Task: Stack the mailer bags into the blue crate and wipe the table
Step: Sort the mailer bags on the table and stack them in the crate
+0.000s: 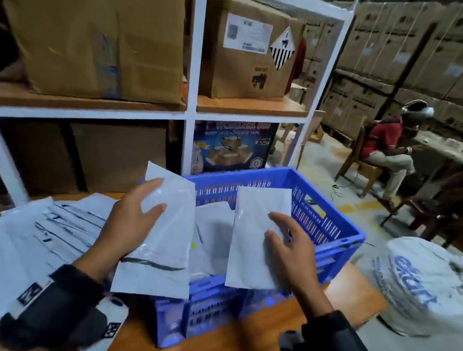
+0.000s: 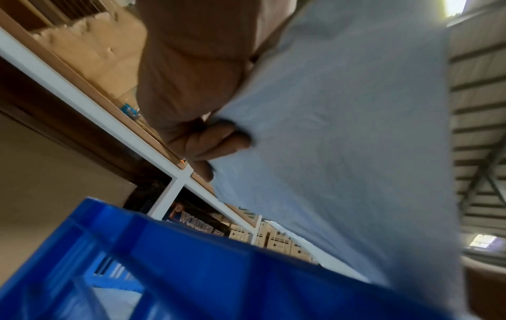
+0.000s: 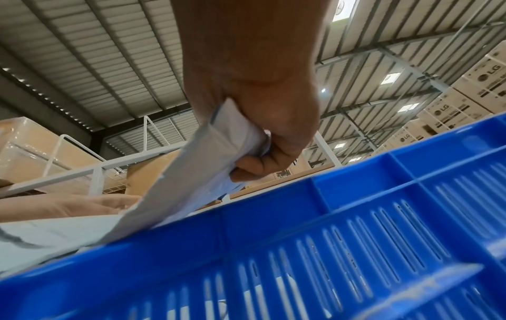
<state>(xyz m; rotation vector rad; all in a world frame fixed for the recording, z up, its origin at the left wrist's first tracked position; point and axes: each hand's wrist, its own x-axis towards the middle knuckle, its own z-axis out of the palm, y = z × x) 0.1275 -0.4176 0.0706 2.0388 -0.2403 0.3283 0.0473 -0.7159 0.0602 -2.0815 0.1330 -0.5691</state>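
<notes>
A blue slotted crate (image 1: 333, 229) stands on the wooden table, with grey mailer bags (image 1: 213, 230) lying inside it. My left hand (image 1: 137, 217) holds one grey mailer bag (image 1: 166, 240) above the crate's left side; in the left wrist view the left hand (image 2: 208, 138) has its fingers curled under that mailer bag (image 2: 342, 130). My right hand (image 1: 288, 244) grips a second mailer bag (image 1: 252, 234) over the crate's middle. In the right wrist view the right hand (image 3: 263, 151) pinches the folded mailer bag (image 3: 191, 177) above the crate's rim (image 3: 273, 216).
A spread pile of mailer bags (image 1: 33, 229) covers the table's left part. Bare wooden table (image 1: 229, 344) shows in front of the crate. A white shelf rack (image 1: 191, 85) with cardboard boxes stands behind. A full white sack (image 1: 426, 290) sits right; a seated person (image 1: 385, 145) is farther back.
</notes>
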